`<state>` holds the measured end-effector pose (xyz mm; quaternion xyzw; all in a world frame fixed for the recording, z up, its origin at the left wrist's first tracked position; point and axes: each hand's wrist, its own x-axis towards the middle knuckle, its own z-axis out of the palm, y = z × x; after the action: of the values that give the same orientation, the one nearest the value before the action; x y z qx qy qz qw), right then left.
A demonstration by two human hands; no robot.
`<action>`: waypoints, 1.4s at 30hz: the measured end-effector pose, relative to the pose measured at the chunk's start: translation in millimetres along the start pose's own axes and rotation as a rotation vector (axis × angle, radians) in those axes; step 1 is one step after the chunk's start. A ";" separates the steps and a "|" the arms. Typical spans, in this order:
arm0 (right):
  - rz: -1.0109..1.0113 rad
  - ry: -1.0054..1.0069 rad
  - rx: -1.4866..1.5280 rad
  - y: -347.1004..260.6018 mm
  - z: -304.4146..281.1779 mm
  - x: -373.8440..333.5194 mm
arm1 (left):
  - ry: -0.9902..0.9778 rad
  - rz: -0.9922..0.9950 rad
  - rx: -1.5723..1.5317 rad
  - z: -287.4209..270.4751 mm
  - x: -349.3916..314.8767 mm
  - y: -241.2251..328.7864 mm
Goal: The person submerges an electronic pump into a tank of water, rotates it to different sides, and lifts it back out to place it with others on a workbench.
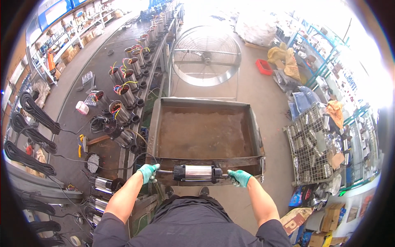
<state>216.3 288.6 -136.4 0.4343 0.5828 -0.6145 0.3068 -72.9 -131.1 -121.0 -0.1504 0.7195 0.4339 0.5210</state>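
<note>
A pump motor (198, 173) with a shiny silver cylindrical body and black end pieces lies level in front of me, over the near edge of a metal water tank (255, 136). My left hand (149, 173), in a green glove, is closed round the thin rod or pipe at the motor's left end. Past that hand a black cable (117, 169) runs left toward the bench. My right hand (240, 178), gloved the same way, grips the short metal shaft at the motor's right end. Brownish water (205, 129) fills the tank.
To the left, a long dark workbench (92, 57) bears rows of silver motor housings (123, 113) with coloured wires. Coiled black cables (31, 160) hang at far left. Beyond the tank stands a large round fan (207, 57). A wire-mesh crate (308, 144) of metal parts sits at right.
</note>
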 end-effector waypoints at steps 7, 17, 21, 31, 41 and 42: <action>-0.322 -0.174 0.653 15.6 18.2 -18.3 | 0.229 1.171 0.427 -2.2 -6.6 -54.2; -0.204 -0.185 0.447 -9.3 4.4 -11.0 | -0.086 0.360 -0.163 -2.0 1.9 -38.1; -0.208 -0.348 0.388 -34.3 -2.9 -41.2 | -0.130 0.474 -0.236 -5.1 -1.1 -50.1; -0.216 -0.086 -0.973 -54.0 16.1 -13.3 | 0.237 0.363 -0.326 -47.4 13.0 -63.9; -0.312 0.034 0.028 -43.6 26.7 -37.9 | 0.296 0.186 -0.443 -28.7 31.3 -28.5; -0.311 0.045 0.037 -33.6 23.0 -39.2 | 0.433 0.202 -0.316 -25.5 37.0 -29.5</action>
<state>199.6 265.4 -87.7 0.3580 0.6384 -0.6552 0.1870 -84.2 -159.3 -165.3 -0.2466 0.7488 0.5482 0.2793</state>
